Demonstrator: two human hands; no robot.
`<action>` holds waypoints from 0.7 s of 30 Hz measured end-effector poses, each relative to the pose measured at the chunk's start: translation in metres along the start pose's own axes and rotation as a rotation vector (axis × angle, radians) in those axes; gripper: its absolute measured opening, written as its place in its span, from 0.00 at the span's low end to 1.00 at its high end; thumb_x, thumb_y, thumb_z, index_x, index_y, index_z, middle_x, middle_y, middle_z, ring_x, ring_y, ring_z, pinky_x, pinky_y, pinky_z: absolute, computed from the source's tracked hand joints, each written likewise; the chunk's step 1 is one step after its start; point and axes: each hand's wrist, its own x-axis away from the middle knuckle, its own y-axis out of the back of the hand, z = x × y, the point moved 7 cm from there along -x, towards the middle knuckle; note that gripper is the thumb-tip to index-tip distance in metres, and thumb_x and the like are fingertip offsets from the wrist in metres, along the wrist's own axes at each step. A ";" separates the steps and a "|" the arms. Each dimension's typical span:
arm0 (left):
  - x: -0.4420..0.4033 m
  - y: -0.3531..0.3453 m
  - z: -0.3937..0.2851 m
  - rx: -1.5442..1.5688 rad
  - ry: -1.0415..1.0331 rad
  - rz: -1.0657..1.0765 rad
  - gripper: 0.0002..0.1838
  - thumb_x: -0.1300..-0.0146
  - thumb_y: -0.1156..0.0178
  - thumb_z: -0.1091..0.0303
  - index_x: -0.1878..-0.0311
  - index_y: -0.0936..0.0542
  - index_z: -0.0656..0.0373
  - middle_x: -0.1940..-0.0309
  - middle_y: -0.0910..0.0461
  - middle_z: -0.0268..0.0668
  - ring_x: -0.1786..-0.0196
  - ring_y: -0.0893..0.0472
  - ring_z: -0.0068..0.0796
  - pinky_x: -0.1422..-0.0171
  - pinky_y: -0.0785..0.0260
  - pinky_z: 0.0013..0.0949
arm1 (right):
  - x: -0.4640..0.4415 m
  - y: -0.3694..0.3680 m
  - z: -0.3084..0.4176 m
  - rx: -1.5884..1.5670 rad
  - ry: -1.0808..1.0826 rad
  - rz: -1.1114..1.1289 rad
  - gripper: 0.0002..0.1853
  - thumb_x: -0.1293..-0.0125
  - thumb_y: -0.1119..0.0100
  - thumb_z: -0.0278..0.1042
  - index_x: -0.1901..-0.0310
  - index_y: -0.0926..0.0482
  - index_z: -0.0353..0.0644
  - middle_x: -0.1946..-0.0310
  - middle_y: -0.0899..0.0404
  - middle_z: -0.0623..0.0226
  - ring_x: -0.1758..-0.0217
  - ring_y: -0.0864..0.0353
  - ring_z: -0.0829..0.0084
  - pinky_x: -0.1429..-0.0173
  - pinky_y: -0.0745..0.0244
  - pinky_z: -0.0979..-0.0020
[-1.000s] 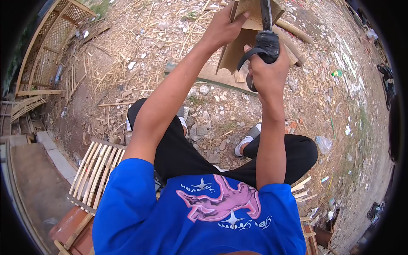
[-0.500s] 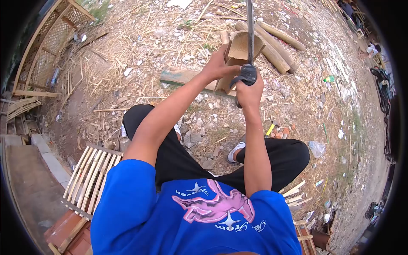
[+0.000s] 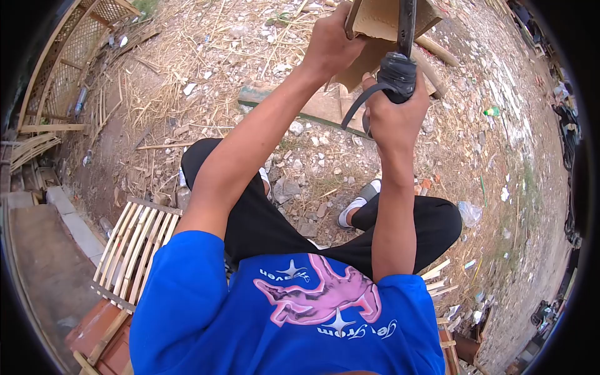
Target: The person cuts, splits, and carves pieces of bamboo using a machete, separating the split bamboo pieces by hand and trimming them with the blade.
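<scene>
My left hand [image 3: 331,47] is closed around the left edge of a thick, split bamboo piece [image 3: 378,19], lifted above the ground and cut off by the top of the view. My right hand [image 3: 397,119] grips the handle of a machete [image 3: 407,28], whose dark blade points up and away from me. Black tape wraps the handle, and a loose dark strap hangs from it on the left. The blade passes in front of the bamboo; whether it touches or cuts into it I cannot tell. Below both hands lies a flat wooden board [image 3: 265,100] on the ground.
Round bamboo poles [image 3: 437,50] lie beyond my right hand. Straw, stones and chips litter the ground. A slatted bamboo rack [image 3: 134,250] is at my left, a lattice panel [image 3: 62,69] stands far left, and a plastic bag [image 3: 470,214] lies right of my knee.
Both hands have risen nearer the camera, lifting the bamboo piece and machete off the board toward the top of the view. My right hand has also shifted right. The yellow hammer is now hidden.
</scene>
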 end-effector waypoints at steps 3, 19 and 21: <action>0.030 -0.016 0.047 0.009 0.219 0.209 0.29 0.48 0.25 0.64 0.44 0.25 0.61 0.58 0.15 0.50 0.53 0.14 0.45 0.49 0.22 0.40 | 0.008 -0.003 -0.036 0.099 -0.018 -0.006 0.15 0.48 0.33 0.25 0.58 0.25 0.36 0.71 0.23 0.69 0.70 0.24 0.79 0.63 0.28 0.74; 0.100 -0.041 0.124 0.055 0.361 0.266 0.32 0.44 0.43 0.78 0.33 0.33 0.64 0.53 0.18 0.57 0.47 0.18 0.54 0.41 0.27 0.45 | 0.014 0.000 -0.098 0.121 -0.227 0.022 0.16 0.49 0.34 0.24 0.57 0.22 0.36 0.66 0.17 0.63 0.65 0.19 0.75 0.55 0.24 0.71; 0.105 -0.046 0.125 0.022 0.394 0.282 0.31 0.44 0.44 0.78 0.33 0.34 0.65 0.51 0.19 0.59 0.45 0.19 0.53 0.40 0.28 0.43 | 0.022 0.004 -0.101 0.101 -0.259 0.018 0.16 0.49 0.34 0.24 0.56 0.22 0.35 0.66 0.17 0.63 0.65 0.18 0.75 0.56 0.24 0.71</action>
